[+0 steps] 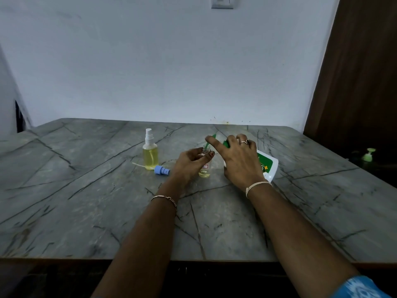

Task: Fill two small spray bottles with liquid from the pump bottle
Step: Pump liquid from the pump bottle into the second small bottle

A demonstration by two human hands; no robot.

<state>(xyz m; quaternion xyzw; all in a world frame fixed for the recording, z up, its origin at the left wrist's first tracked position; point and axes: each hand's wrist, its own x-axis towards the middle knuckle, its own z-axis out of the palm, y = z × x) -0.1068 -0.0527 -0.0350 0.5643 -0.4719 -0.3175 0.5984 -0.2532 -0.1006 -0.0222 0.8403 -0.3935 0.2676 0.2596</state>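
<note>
Our left hand (190, 163) pinched open small spray bottle (205, 168) near neck, upright on table (86, 211). Right hand (238, 158) gripped tilted pump bottle (267, 166), nozzle at mouth. We judged small bottle light, tippy, slick; steady its body.

A grey table (75, 211) veined with dark lines spreads beneath the left hand (189, 166) and the right hand (238, 162). Beyond them rises a pale wall (171, 61), with a switch plate (222, 2) high above. Far right of the right hand are a brown wooden panel (361, 72) and a small green pump top (368, 154).
</note>
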